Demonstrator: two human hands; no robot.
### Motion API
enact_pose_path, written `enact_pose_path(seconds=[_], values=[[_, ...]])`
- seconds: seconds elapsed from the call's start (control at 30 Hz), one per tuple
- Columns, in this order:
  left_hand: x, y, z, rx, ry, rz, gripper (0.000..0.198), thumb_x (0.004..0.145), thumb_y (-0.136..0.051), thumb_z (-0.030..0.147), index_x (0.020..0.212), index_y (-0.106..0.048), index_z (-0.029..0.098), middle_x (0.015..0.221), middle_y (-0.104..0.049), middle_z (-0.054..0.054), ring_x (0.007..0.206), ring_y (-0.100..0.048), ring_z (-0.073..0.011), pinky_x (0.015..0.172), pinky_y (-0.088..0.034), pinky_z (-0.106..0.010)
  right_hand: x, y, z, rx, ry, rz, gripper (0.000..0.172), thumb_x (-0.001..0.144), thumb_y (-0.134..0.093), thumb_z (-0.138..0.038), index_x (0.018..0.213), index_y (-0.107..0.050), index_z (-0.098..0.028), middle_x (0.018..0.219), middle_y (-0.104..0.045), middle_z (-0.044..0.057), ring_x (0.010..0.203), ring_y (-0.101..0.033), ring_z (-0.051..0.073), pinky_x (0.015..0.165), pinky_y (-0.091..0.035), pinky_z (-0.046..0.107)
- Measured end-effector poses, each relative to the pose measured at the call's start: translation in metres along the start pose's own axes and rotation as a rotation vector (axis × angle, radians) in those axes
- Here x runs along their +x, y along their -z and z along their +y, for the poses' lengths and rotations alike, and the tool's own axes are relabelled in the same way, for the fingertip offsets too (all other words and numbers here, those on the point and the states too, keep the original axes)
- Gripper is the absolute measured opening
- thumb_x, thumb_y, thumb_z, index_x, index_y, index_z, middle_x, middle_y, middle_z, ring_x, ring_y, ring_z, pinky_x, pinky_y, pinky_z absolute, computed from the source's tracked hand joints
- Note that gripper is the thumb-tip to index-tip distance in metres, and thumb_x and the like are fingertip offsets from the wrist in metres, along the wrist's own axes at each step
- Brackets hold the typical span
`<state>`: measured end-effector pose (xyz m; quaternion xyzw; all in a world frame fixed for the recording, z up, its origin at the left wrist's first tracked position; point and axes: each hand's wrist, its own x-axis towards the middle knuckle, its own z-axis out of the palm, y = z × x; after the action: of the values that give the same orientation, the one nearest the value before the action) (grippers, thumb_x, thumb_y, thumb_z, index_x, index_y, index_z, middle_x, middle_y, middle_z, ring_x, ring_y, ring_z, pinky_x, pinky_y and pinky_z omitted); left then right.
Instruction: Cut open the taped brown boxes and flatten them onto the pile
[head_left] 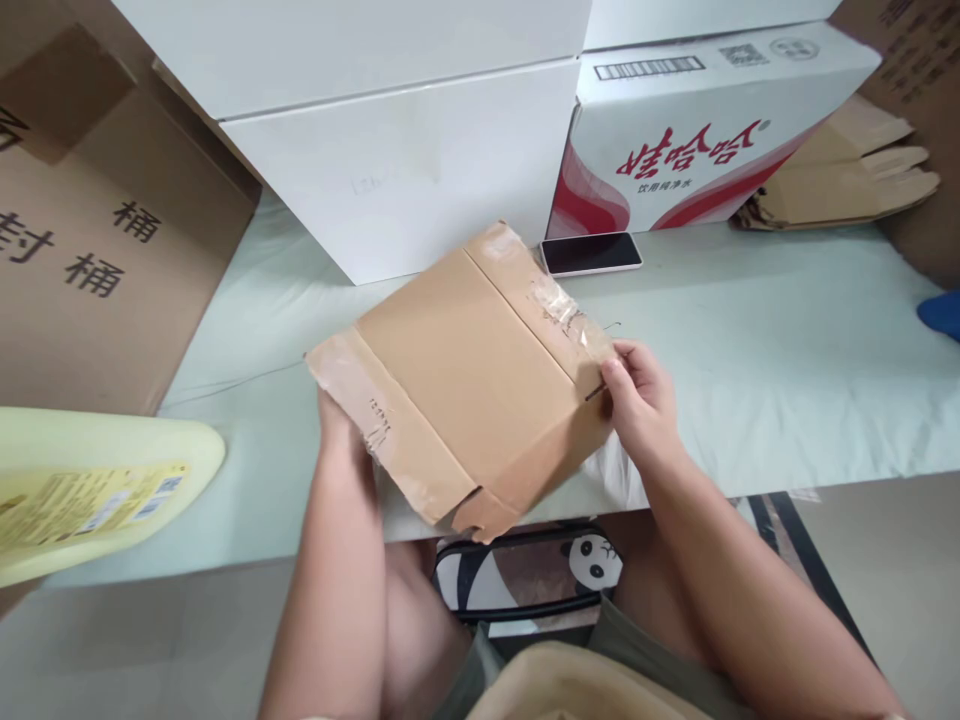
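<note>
A brown cardboard piece (465,350), creased along its flaps and with clear tape on its torn edges, is tilted above the pale green cloth. My right hand (641,395) pinches its right corner, thumb on top. At the left edge my left hand (341,425) grips from below; its fingers are mostly hidden behind the flap. Just beyond the cardboard's far corner lies a phone (592,254) with a dark screen.
White boxes (420,170) and a red-and-white water carton (675,150) stand at the back. Folded cardboard (840,180) lies right. A large brown carton (97,240) and a yellow bottle (105,490) are left. A panda-print pouch (525,575) sits by my legs.
</note>
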<state>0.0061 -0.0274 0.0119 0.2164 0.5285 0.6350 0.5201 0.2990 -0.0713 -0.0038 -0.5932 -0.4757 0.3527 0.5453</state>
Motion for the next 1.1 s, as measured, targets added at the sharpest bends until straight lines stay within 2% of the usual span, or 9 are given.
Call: enact_pose_path(seconds=[0.07, 0.17, 0.27, 0.37, 0.47, 0.57, 0.73, 0.93, 1.1], values=[[0.006, 0.0, 0.005, 0.009, -0.034, -0.038, 0.041, 0.069, -0.087, 0.054, 0.084, -0.069, 0.02, 0.079, -0.077, 0.0, 0.07, -0.072, -0.0201, 0.065, -0.063, -0.033, 0.003, 0.0, -0.001, -0.11, -0.001, 0.027, 0.02, 0.091, -0.064, -0.042, 0.095, -0.068, -0.023, 0.07, -0.058, -0.003, 0.064, -0.053, 0.016, 0.065, -0.046, 0.032], [0.01, -0.001, 0.012, -0.008, -0.066, -0.12, 0.041, 0.071, -0.085, 0.059, 0.087, -0.07, 0.024, 0.091, -0.08, -0.002, 0.1, -0.076, -0.0261, 0.083, -0.066, -0.037, 0.007, 0.0, 0.003, -0.205, 0.076, 0.143, 0.021, 0.084, -0.068, -0.039, 0.098, -0.068, -0.022, 0.098, -0.071, 0.004, 0.092, -0.064, 0.021, 0.084, -0.05, 0.038], [0.013, -0.001, 0.015, -0.024, -0.137, -0.136, 0.044, 0.081, -0.075, 0.066, 0.093, -0.071, 0.024, 0.098, -0.081, -0.004, 0.122, -0.071, -0.0288, 0.098, -0.063, -0.044, 0.01, 0.001, 0.008, -0.034, 0.012, 0.225, 0.04, 0.08, -0.075, -0.041, 0.115, -0.065, -0.025, 0.109, -0.072, 0.004, 0.093, -0.066, 0.019, 0.079, -0.052, 0.034], [0.016, 0.0, 0.015, -0.002, -0.191, -0.14, 0.047, 0.089, -0.066, 0.069, 0.099, -0.071, 0.023, 0.104, -0.081, -0.005, 0.132, -0.065, -0.029, 0.105, -0.06, -0.046, 0.011, 0.0, 0.008, 0.299, -0.216, 0.092, 0.054, 0.079, -0.08, -0.046, 0.125, -0.059, -0.026, 0.079, -0.065, -0.005, 0.058, -0.056, 0.011, 0.054, -0.045, 0.025], [0.017, 0.002, 0.014, 0.017, -0.197, -0.144, 0.052, 0.089, -0.062, 0.074, 0.1, -0.072, 0.024, 0.106, -0.082, -0.005, 0.13, -0.065, -0.0296, 0.104, -0.061, -0.046, 0.013, 0.0, 0.005, 0.499, -0.343, 0.027, 0.058, 0.074, -0.086, -0.045, 0.121, -0.057, -0.028, 0.058, -0.053, -0.013, 0.042, -0.044, 0.008, 0.042, -0.035, 0.021], [0.019, 0.004, 0.012, 0.036, -0.181, -0.152, 0.055, 0.084, -0.066, 0.078, 0.096, -0.07, 0.025, 0.104, -0.081, -0.006, 0.127, -0.065, -0.0311, 0.1, -0.062, -0.045, 0.011, 0.0, 0.001, 0.585, -0.398, 0.008, 0.057, 0.063, -0.094, -0.052, 0.102, -0.062, -0.025, 0.057, -0.055, -0.011, 0.04, -0.039, 0.006, 0.037, -0.03, 0.02], [0.021, 0.002, 0.012, 0.046, -0.172, -0.185, 0.051, 0.082, -0.072, 0.074, 0.091, -0.064, 0.024, 0.107, -0.079, -0.006, 0.129, -0.063, -0.0317, 0.1, -0.06, -0.045, 0.003, -0.003, -0.006, 0.539, -0.467, -0.244, 0.056, 0.058, -0.098, -0.058, 0.086, -0.067, -0.02, 0.065, -0.063, -0.002, 0.045, -0.045, 0.008, 0.035, -0.031, 0.022], [0.01, -0.002, 0.014, -0.061, -0.216, -0.258, 0.054, 0.089, -0.06, 0.073, 0.105, -0.068, 0.022, 0.122, -0.078, -0.01, 0.133, -0.063, -0.0326, 0.107, -0.057, -0.047, 0.005, -0.003, -0.007, 0.556, -0.433, -0.134, 0.056, 0.059, -0.098, -0.058, 0.082, -0.064, -0.019, 0.056, -0.053, -0.008, 0.037, -0.027, 0.002, 0.031, -0.022, 0.018], [0.012, -0.009, 0.003, 0.021, -0.139, -0.16, 0.046, 0.071, -0.086, 0.055, 0.099, -0.067, 0.024, 0.12, -0.078, -0.009, 0.141, -0.058, -0.0331, 0.108, -0.058, -0.046, 0.001, 0.008, -0.005, 0.468, -0.456, -0.335, 0.055, 0.062, -0.096, -0.063, 0.078, -0.066, -0.019, 0.054, -0.06, -0.004, 0.034, -0.041, 0.007, 0.029, -0.034, 0.021]])
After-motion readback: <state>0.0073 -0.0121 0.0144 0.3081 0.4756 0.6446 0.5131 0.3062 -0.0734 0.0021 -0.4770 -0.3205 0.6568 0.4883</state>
